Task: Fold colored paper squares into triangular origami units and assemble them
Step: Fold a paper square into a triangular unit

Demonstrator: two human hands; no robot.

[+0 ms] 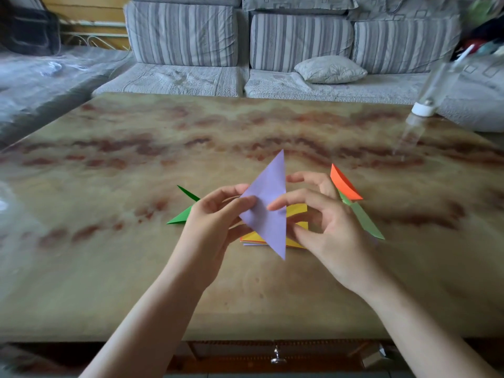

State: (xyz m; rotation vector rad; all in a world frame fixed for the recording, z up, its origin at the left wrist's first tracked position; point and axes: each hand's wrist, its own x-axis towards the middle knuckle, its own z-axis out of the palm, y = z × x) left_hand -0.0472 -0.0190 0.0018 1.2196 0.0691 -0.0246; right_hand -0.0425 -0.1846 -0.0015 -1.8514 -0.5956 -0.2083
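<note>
A purple paper triangle (268, 205), folded once, stands on edge above the table between both hands. My left hand (211, 216) pinches its left corner with thumb and fingers. My right hand (321, 216) is at its right edge, index fingertip touching the paper's face and thumb close to the lower edge, fingers curled. Under the triangle lies a stack of colored squares, yellow on top (296, 214). A dark green folded unit (182, 214) lies left of my left hand. An orange folded unit (344, 184) and a light green one (365, 221) lie to the right.
The marbled table (136, 165) stretches wide around the papers. A clear bottle with a white cap (422, 107) stands at the far right edge. A grey striped sofa (272, 45) with a small pillow (330, 69) sits behind. A drawer knob (276, 356) shows below the near edge.
</note>
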